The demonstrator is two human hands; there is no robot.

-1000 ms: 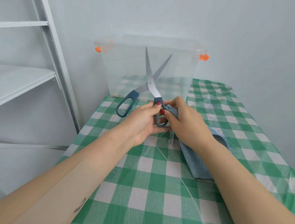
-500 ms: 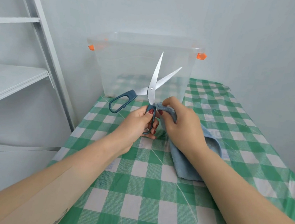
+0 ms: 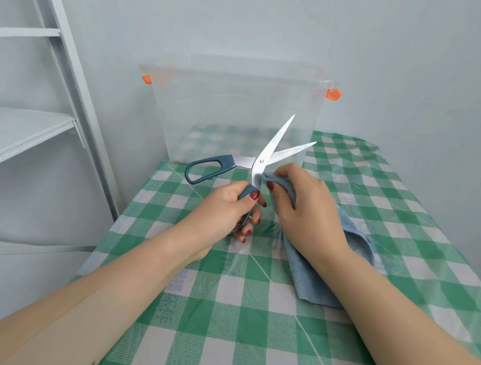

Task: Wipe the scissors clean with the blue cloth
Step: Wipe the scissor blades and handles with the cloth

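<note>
The scissors point(image 3: 265, 155) are being held up over the middle of the table point(image 3: 221, 326), blades spread apart, both tips pointing up and to the far right. The left hand point(image 3: 225, 210) is gripping the near handle with its fingers curled round it. The other handle loop is jutting out to the left, held by nothing. The right hand point(image 3: 303, 211) is pinching a bunched corner of the blue cloth point(image 3: 321, 276) against the blade just below the pivot, and the rest of the cloth is trailing down onto the table under that wrist.

The danger, as I judge it, is the open blades. With only one handle held, the free half could swing shut and catch the cloth or the fingertips behind it. A stroke running into the crotch of the blades could cut through the fabric. The tips are also sitting close in front of the clear bin point(image 3: 240, 109), so a jerk could knock it.
</note>
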